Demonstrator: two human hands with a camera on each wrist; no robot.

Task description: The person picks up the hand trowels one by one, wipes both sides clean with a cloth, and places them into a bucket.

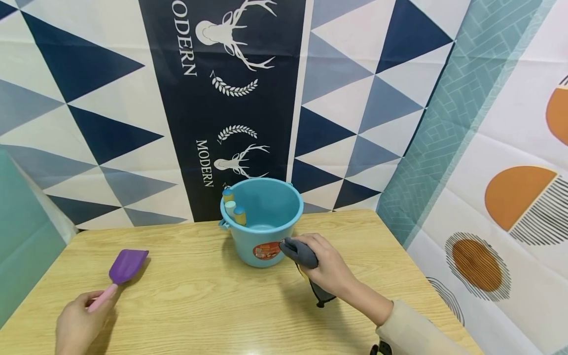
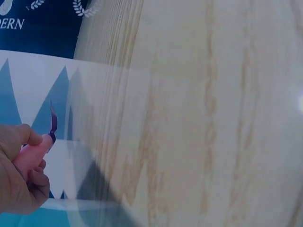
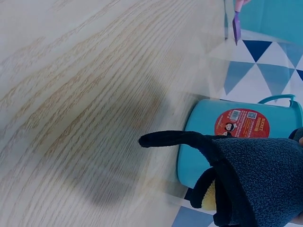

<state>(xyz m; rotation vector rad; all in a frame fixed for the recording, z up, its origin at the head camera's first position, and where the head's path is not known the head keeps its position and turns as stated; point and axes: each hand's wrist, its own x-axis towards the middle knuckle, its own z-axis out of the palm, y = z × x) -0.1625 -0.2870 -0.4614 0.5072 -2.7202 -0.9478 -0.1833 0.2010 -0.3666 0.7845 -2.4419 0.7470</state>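
In the head view my left hand (image 1: pixel 82 318) grips the pink handle of a spatula (image 1: pixel 126 266) with a broad purple blade, at the table's left side. The left wrist view shows the thumb and fingers around the handle, the purple blade (image 2: pixel 53 120) seen edge-on. My right hand (image 1: pixel 326 264) holds a folded dark grey cleaning cloth (image 1: pixel 299 251) beside the blue bucket (image 1: pixel 250 249). Part of the cloth hangs below the hand; the right wrist view shows its fuzzy surface (image 3: pixel 265 170) and a yellow inner side (image 3: pixel 209 196).
Several small items with blue or pale tops, one a yellow-bodied piece (image 1: pixel 239 217), lean inside the bucket's left wall. The bucket stands near the back edge of the wooden table (image 1: pixel 191 301). Behind it hangs a patterned wall covering (image 1: pixel 239 108); another covers the right side (image 1: pixel 497 148).
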